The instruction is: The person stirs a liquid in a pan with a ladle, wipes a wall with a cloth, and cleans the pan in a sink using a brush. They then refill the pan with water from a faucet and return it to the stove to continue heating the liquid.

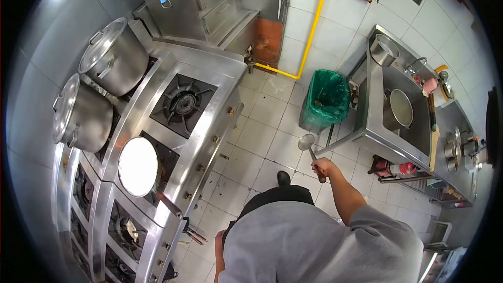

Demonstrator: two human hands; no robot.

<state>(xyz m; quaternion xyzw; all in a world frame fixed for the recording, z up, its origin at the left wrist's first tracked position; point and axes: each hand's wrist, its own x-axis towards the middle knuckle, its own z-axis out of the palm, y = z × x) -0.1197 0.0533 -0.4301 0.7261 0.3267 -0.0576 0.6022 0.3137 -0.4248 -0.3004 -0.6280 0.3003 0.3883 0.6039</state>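
Observation:
My right hand (326,166) is closed round the dark handle of a metal ladle (307,142), held out over the floor tiles between the stove and the sink. The ladle's round bowl points up toward the green-lined bin (326,99). My left hand is hidden at my side; only part of the forearm shows beside my body. To the left, a pan with a bright white inside (139,166) sits on a burner, its dark handle toward me. Two lidded steel pots (118,60) stand on the burners behind it.
The steel stove (209,120) runs along the left, with an open burner (184,102). At the right is a steel sink (414,139) holding a round pot (401,108); another pot (384,50) stands on its corner. A yellow pipe (313,26) runs down the tiled wall.

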